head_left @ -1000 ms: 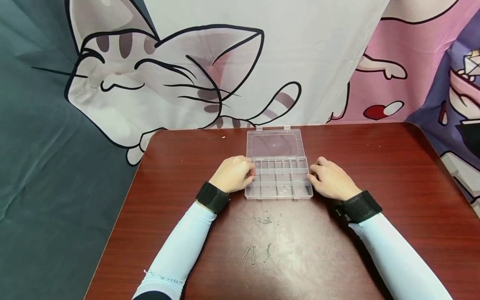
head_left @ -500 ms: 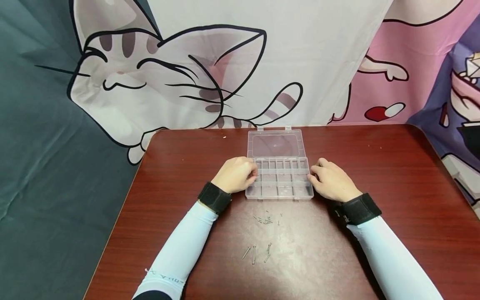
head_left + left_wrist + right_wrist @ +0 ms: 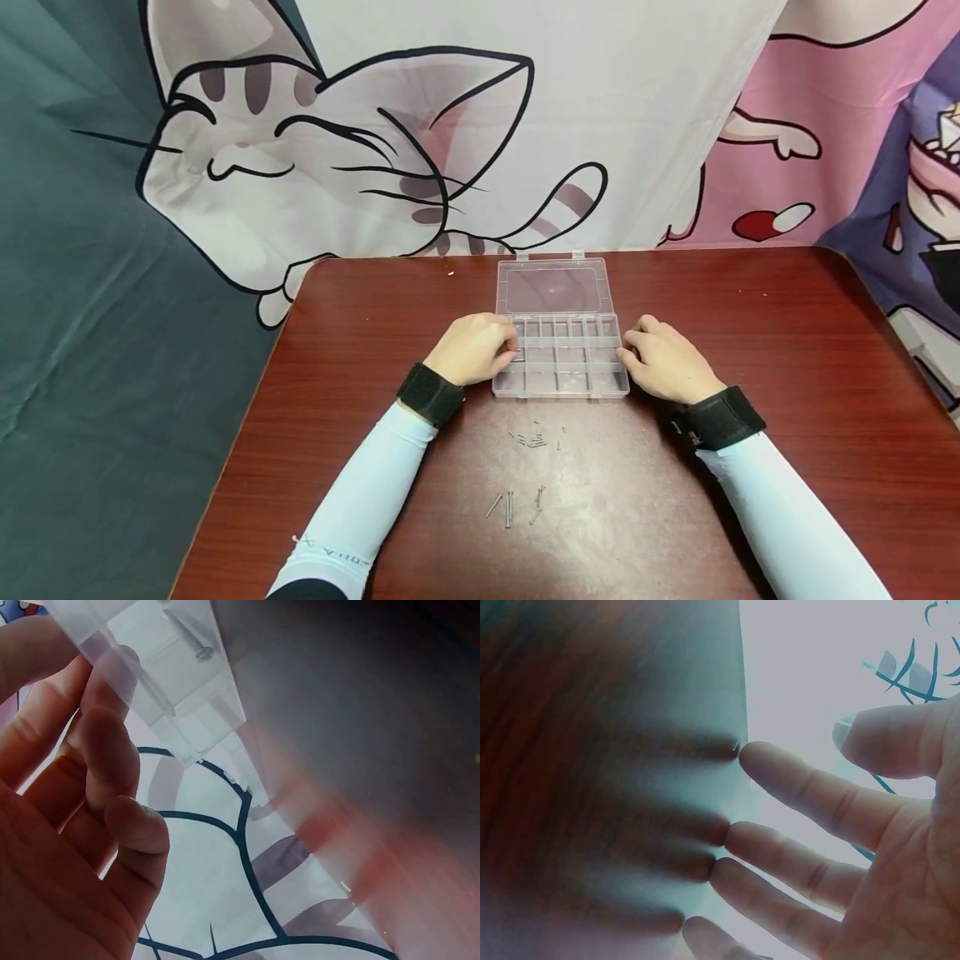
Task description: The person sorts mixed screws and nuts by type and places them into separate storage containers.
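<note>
A clear plastic compartment box stands on the table with its lid folded back. My left hand is at the box's left edge, thumb and fingers curled there, and pinches the box wall in the left wrist view. Through the plastic in that view, a screw shows in one compartment. My right hand rests beside the box's right edge. In the right wrist view its fingers are extended, fingertips touching the tabletop, with the thumb apart. That hand holds nothing.
Several longer screws lie on the brown table near the front. Between them and the box is a scatter of smaller screws. A printed cloth hangs behind the table's far edge.
</note>
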A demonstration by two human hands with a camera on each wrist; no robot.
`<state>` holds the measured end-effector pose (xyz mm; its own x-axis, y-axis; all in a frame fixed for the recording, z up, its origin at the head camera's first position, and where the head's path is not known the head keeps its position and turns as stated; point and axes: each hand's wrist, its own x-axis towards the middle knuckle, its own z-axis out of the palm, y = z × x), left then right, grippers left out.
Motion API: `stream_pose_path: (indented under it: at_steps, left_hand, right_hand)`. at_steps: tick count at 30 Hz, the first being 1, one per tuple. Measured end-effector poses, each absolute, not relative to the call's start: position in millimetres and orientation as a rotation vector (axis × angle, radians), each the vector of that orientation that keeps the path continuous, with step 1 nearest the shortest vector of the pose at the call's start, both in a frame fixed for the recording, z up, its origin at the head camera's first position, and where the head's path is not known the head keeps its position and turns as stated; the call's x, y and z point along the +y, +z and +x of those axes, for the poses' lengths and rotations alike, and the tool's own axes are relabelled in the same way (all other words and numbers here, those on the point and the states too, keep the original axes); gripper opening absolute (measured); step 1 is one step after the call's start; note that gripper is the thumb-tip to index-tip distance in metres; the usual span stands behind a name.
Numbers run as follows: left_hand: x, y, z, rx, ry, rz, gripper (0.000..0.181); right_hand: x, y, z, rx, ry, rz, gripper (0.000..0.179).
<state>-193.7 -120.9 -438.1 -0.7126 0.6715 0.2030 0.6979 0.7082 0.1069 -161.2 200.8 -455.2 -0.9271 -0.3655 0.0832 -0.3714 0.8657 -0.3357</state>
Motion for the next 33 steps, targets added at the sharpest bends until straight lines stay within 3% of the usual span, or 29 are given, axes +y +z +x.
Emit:
stream_pose_path:
  at_steps: [16,33]
  left_hand:
    - [-130.5,-404.9,-155.1,-2.621,-0.429,-1.268,0.010]
    - [-144.4,-423.6,-71.3,-2.714,-0.256,-1.426,0.014]
  right_hand:
    - [199.1,-446.6,-162.9,-3.136,0.651,0.508,0.023]
    - [199.4,-448.7,-162.8,-3.116,0.599,0.552,0.021]
